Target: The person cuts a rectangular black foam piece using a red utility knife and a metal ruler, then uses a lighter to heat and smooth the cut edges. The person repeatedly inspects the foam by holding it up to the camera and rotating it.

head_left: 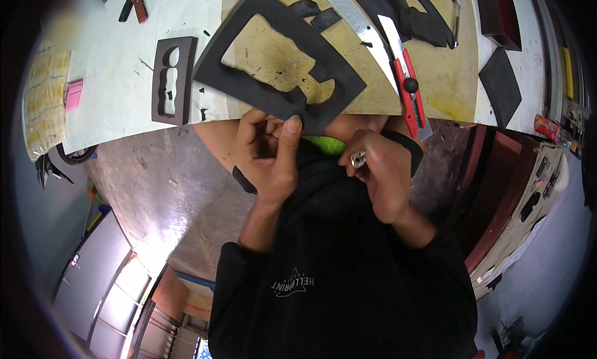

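Observation:
My left hand (270,151) pinches the near edge of a dark foam sheet (264,96) between thumb and fingers. The sheet has a large irregular opening cut through it and is tilted over the table's front edge. In front of my body, my right hand (387,175) is closed around a slim tool with a round metal end (358,159); the rest of it is hidden in the fist, so its kind is unclear. The tool is apart from the foam. Just beyond this hand, a red utility knife (411,101) with its blade out lies at the table edge.
On the white table (124,98) lie a smaller foam piece with cutouts (185,79), a pink item (74,95) and keys (135,4). A yellowish board (448,79) bears a metal ruler (357,23), foam scraps (426,26) and a pen (456,17). A bottle (550,129) is at right.

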### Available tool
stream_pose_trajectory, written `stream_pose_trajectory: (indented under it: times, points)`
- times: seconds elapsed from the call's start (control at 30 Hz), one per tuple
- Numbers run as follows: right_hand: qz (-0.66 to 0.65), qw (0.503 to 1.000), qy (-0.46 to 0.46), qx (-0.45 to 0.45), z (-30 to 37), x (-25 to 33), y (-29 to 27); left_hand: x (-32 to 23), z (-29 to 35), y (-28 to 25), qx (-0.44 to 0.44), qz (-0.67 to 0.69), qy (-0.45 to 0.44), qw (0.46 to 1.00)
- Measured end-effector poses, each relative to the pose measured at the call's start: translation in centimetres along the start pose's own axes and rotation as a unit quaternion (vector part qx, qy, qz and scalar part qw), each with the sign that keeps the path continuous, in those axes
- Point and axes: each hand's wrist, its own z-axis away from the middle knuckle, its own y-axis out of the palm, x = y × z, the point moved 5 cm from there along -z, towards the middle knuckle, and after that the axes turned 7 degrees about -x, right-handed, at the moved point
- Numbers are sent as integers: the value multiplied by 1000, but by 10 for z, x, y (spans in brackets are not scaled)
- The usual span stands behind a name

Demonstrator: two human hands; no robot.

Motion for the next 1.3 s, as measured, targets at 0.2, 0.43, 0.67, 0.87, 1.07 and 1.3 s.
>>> stream_pose_trajectory:
  times: [0.2, 0.43, 0.67, 0.87, 1.07, 1.3]
  points:
    - [-64, 982, 179, -11, -16, -23, 4, 0, 6, 3, 6, -48, 103, 993]
    - [-141, 960, 238, -43, -18, -34, 13, -2, 9, 5, 31, -137, 145, 979]
    - [-140, 960, 243, -9, -20, -40, 11, -10, 7, 24, 8, 21, 85, 996]
    - [-109, 965, 235, 32, -21, -41, 10, -11, 6, 23, 29, -59, 114, 991]
    - [-82, 995, -30, -51, -17, -27, -2, 5, 8, 7, 22, -56, 89, 994]
    - [23, 980, -188, 63, -10, -10, 12, 8, 7, 11, 20, 64, -29, 997]
